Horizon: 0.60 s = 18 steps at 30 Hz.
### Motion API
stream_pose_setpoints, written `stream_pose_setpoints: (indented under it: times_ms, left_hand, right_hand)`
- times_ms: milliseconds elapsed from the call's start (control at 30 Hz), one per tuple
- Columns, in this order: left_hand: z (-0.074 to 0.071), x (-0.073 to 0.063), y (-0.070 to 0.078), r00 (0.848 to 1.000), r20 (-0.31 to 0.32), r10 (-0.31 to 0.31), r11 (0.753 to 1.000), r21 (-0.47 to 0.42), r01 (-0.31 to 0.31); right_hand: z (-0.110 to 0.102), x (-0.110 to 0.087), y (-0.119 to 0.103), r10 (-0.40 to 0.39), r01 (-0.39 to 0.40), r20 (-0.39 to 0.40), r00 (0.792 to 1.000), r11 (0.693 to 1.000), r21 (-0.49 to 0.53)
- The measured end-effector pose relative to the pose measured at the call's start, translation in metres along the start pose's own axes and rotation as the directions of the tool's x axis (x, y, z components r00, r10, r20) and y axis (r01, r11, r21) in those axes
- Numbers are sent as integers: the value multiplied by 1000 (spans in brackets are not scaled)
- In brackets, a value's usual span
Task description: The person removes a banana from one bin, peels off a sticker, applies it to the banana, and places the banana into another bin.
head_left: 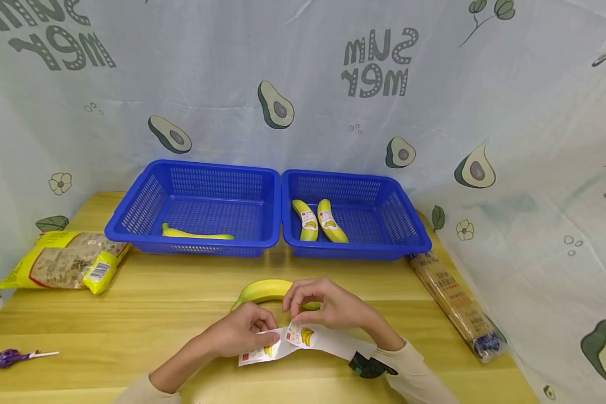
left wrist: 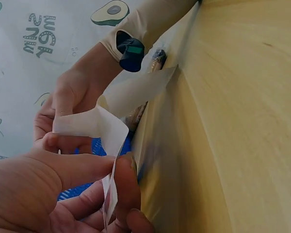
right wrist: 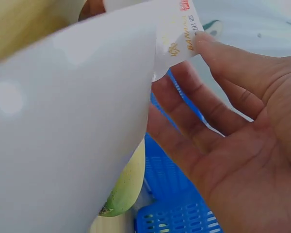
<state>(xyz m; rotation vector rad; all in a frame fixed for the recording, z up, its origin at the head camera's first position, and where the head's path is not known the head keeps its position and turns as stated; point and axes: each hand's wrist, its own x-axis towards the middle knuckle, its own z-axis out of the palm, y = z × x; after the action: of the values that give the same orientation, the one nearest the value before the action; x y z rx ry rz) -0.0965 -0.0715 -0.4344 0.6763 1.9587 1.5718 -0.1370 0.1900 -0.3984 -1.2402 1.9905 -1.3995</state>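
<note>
My left hand point(head_left: 238, 331) pinches a white strip of banana stickers point(head_left: 330, 343) between thumb and fingers, above the table. A printed sticker point(head_left: 303, 335) is lifted at one end of its backing, and my right hand point(head_left: 330, 306) pinches its edge with thumb and forefinger. In the right wrist view the sticker point(right wrist: 177, 34) curls away from the glossy strip, its "BANANA" print showing. Another sticker point(head_left: 256, 356) is on the strip's left end. Just beyond both hands lies a yellow banana point(head_left: 262, 290), partly hidden by the right hand.
Two blue baskets point(head_left: 232, 245) stand side by side at the back. The left one holds a banana point(head_left: 197, 233); the right one holds two labelled bananas point(head_left: 305, 219). A yellow food bag point(head_left: 65, 261) and lollipop point(head_left: 10, 358) lie left, a long clear packet point(head_left: 454, 303) right.
</note>
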Motion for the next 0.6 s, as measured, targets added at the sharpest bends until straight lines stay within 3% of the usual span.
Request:
stream_pose_setpoints:
  times_ms: [133,267,433,600]
  left_hand:
    - [3,-1,-1,1000,-20,2,997,74,0]
    - [5,-4,1,998,-61,19,980,199,-6]
    - [9,-6,1,990,-104,95,933,355,-53]
    - [9,-3,-15,975,-109,194,875,468,-122]
  right_hand:
    - [-1,0,-1,-12,12,-11,1000,1000,15]
    - [-1,0,-2,37,-36,-28,999,999,33]
    - [-1,-2,-3,56,-53,-50,997,997,53]
    - [-2,0,-2,35,-32,-50,998,998,55]
